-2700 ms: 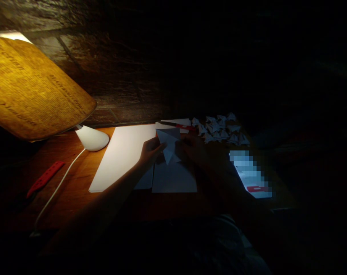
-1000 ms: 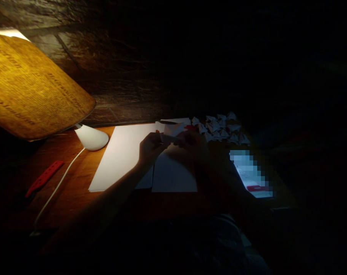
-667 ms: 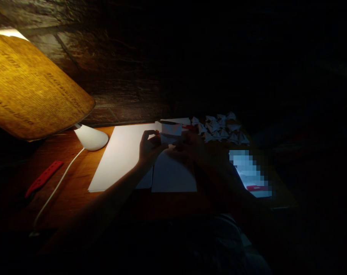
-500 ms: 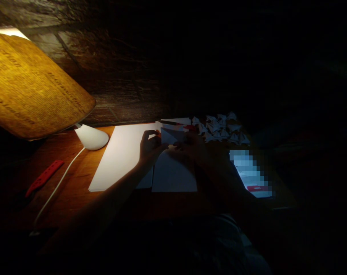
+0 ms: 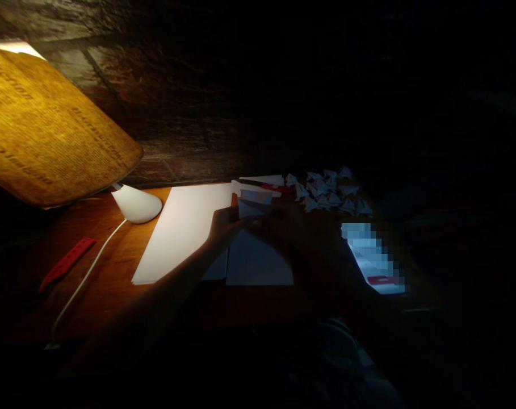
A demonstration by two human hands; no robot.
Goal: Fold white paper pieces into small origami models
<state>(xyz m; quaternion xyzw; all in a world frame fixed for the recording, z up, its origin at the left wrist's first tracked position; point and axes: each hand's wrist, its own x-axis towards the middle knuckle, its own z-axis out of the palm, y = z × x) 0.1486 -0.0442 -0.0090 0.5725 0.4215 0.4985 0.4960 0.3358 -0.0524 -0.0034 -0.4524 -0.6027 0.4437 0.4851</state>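
Note:
In near darkness under a desk lamp, my left hand point(image 5: 224, 222) and my right hand point(image 5: 283, 222) pinch a small folded piece of white paper point(image 5: 253, 203) between them, held just above a white sheet point(image 5: 258, 262) on the wooden table point(image 5: 113, 267). Both hands have their fingers closed on the paper's lower edges. The right hand lies in deep shadow and its fingers are hard to make out.
A larger stack of white sheets point(image 5: 185, 227) lies left of my hands. Several small folded paper pieces point(image 5: 330, 193) are heaped at the back right, by a red pen point(image 5: 270, 186). A lit phone point(image 5: 374, 258) lies right. White lamp base point(image 5: 136, 204), cord and a red strip point(image 5: 66, 264) are left.
The paper was a larger pointed shape held up; it has since been folded down into a smaller piece. My hands have stayed in the same spot, working it between the fingers.

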